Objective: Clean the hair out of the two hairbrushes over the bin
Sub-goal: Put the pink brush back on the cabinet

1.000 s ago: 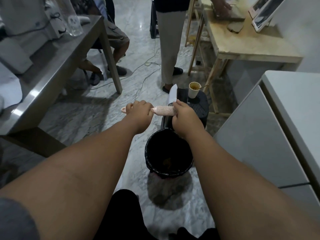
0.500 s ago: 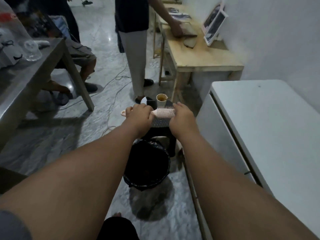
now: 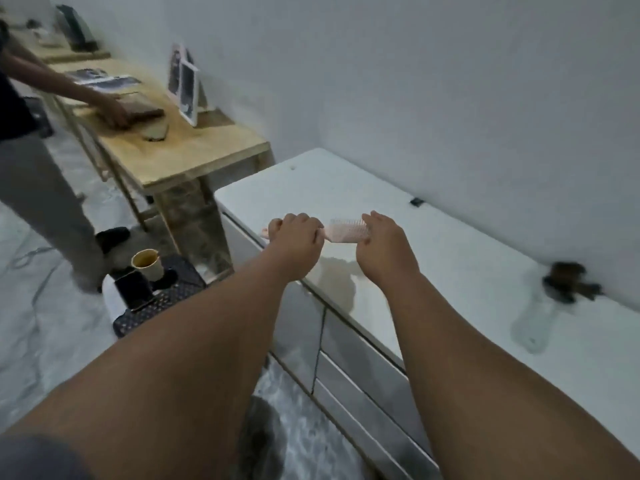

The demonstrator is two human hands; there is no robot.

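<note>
My left hand [image 3: 294,233] has its grip curled round the handle of the pink hairbrush [image 3: 346,231]. My right hand [image 3: 382,245] pinches its head, above the white counter [image 3: 467,271]. Far right, a dark blurred object [image 3: 568,280] lies there.

We see a white desk [image 3: 450,271] running along the wall, with drawer fronts facing the marble floor [image 3: 34,323]. On its top, far to the right and close to the wall, lies a dark object [image 3: 568,280] too blurred for us to identify, and farther back a small dark piece [image 3: 416,201] sits just beside the wall. Left of the desk, a black stool [image 3: 173,296] stands on the floor carrying a cup [image 3: 147,266].
</note>
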